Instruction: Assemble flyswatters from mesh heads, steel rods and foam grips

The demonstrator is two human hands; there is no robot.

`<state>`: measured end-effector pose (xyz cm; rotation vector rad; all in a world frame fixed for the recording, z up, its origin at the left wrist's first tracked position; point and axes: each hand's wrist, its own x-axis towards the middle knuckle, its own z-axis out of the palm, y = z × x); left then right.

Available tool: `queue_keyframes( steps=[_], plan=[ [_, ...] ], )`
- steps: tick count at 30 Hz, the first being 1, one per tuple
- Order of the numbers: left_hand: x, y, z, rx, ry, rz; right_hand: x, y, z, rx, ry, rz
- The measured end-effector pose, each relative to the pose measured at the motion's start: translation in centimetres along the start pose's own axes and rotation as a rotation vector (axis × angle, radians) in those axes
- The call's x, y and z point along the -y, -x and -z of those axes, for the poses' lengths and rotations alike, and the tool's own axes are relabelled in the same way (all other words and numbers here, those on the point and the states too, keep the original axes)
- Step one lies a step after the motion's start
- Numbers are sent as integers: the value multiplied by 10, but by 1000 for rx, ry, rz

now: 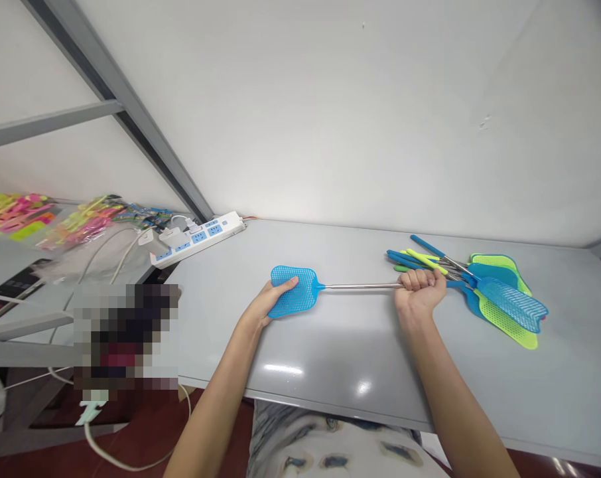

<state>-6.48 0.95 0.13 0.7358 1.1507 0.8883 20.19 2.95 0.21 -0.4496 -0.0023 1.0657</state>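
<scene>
A blue fly swatter with a metal rod lies level between my two hands, above the grey table. My left hand grips its perforated blue head, thumb on top and fingers underneath. At the other end my right hand is wrapped in a fist round the handle, which is mostly covered by the fingers. Just beyond my right hand is a heap of blue and yellow-green fly swatters, handles toward the left and heads toward the right.
A white power strip with plugs sits at the table's back left. Grey metal posts rise on the left. Past them lie colourful bagged items, a dark tablet-like device and loose cables. A white wall stands behind.
</scene>
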Motion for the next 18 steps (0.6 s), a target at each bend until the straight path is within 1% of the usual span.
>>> queue_keyframes(
  steps=[11,18],
  plan=[
    [1,-1,-1,-37,-12,-14,-3,0,2,19,-1,-2],
    [2,-2,0,-39,-11,-5,-6,1,4,12,-22,-36]
  ],
)
